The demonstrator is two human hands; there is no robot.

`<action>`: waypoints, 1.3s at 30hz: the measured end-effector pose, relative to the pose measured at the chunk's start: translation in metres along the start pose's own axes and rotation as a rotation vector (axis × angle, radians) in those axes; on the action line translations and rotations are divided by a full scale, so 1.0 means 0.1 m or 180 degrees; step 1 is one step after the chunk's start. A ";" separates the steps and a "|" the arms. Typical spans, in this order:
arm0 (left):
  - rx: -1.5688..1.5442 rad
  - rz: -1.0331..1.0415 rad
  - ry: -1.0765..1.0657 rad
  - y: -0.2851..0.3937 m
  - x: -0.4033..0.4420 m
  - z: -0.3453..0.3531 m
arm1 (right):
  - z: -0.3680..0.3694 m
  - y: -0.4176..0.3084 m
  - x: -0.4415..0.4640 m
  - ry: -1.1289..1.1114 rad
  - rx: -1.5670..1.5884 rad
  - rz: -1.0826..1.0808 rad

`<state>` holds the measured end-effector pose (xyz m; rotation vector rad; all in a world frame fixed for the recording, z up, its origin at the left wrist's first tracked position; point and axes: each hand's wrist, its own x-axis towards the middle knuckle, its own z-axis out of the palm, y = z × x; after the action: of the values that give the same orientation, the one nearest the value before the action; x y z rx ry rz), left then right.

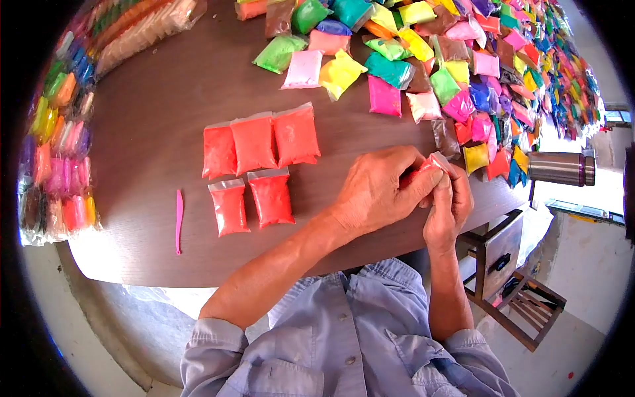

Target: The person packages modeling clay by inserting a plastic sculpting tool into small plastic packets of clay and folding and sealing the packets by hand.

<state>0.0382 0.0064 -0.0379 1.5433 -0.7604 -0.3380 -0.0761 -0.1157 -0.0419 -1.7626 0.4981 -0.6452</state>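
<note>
My left hand [377, 188] reaches across from the left with its thumb and fingers closed on a small clear plastic packet of red material [433, 161]. On the other side of that packet, my right hand [448, 208] has its fingers curled in and pinched on it. Most of the packet is hidden by my fingers. To the left lie three similar red packets [255, 142] side by side, their edges touching. Two more red packets [271, 198] lie below them, nearer to me. A thin pink plastic tool [178, 221] rests farther left.
A large heap of colourful packets [456, 73] covers the table's back right. Bundled packets [63, 152] line the left edge, and more packs [145, 33] lie at the back left. A metal flask [559, 168] lies at the right, near a wooden chair [509, 278].
</note>
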 end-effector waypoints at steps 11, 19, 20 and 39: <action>-0.0095 0.0051 0.0020 -0.06 0.01 -0.02 | -0.01 -0.03 -0.01 -0.0030 -0.0191 -0.0002; -0.0411 -0.0092 0.0072 -0.02 0.01 0.00 | 0.02 -0.02 -0.01 -0.0072 0.0040 -0.0006; -0.0410 -0.0087 0.0069 -0.03 0.01 0.00 | 0.02 -0.02 -0.01 -0.0068 0.0041 -0.0010; -0.0367 -0.0195 0.0012 -0.01 0.01 -0.01 | 0.01 0.01 -0.02 -0.0041 0.0178 -0.0026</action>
<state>0.0398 0.0065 -0.0386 1.4603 -0.6802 -0.4174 -0.0767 -0.1142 -0.0438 -1.7157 0.4603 -0.6473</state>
